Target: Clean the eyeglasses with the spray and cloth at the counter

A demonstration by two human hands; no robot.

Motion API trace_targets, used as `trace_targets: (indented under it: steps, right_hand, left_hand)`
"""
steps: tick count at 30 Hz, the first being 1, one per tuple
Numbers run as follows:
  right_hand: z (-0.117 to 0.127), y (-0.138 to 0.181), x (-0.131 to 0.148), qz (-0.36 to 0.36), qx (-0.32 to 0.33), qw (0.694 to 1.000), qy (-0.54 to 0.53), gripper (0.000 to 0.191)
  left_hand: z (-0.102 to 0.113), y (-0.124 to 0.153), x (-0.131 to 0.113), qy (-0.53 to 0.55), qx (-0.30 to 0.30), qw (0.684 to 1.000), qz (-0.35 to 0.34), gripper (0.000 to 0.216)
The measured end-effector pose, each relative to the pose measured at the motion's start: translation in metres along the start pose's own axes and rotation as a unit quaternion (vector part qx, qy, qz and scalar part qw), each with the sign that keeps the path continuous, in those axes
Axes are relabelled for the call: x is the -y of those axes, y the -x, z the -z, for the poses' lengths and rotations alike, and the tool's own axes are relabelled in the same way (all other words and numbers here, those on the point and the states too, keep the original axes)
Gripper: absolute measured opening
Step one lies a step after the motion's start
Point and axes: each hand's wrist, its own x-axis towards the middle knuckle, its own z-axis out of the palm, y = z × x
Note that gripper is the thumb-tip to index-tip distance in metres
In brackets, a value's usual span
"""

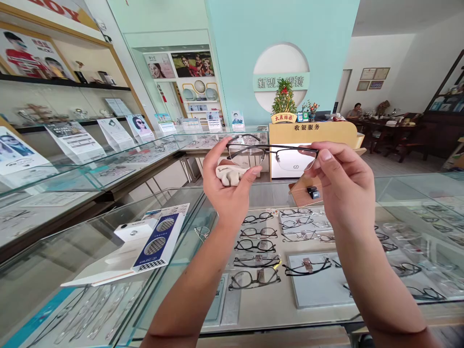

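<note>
A pair of half-rim eyeglasses (271,151) with a dark top bar is held up over the glass display case. My left hand (230,193) has a bunched whitish cloth (231,175) in its palm, and its fingers are at the lens end of the glasses. At the other end, my right hand (346,181) pinches the frame corner between thumb and fingers. Beneath my arms, several eyeglasses (255,245) lie in a column inside the case. Another pair (307,267) rests on a grey board (319,292) there.
A white and blue display stand (154,244) sits on the glass at left. Glass counters (108,159) line the left and back. Beyond is a wooden cashier desk (315,133) with a plant (284,99). A person (356,111) sits at a table far right.
</note>
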Motion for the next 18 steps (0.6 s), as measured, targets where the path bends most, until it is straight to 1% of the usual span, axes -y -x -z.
trace_targets:
  steps: [3, 8, 14, 18]
  right_hand:
    - [-0.001, -0.001, -0.001, -0.008, -0.013, 1.0, -0.025, 0.013]
    - [0.002, -0.003, -0.008, 0.009, -0.031, 0.999, 0.002, 0.013]
    - [0.006, -0.003, -0.011, -0.029, -0.039, 0.999, 0.003, 0.014]
    - [0.007, -0.003, -0.014, -0.042, -0.036, 0.998, -0.006, 0.014]
  left_hand:
    - [0.0, -0.001, -0.003, 0.018, 0.0, 1.0, 0.002, 0.071]
    - [0.001, -0.003, -0.01, 0.029, 0.004, 0.999, 0.018, 0.074]
    - [0.004, -0.002, -0.016, 0.032, -0.019, 0.999, 0.015, 0.074]
    - [0.006, -0.002, -0.02, 0.039, -0.029, 0.999, 0.022, 0.074]
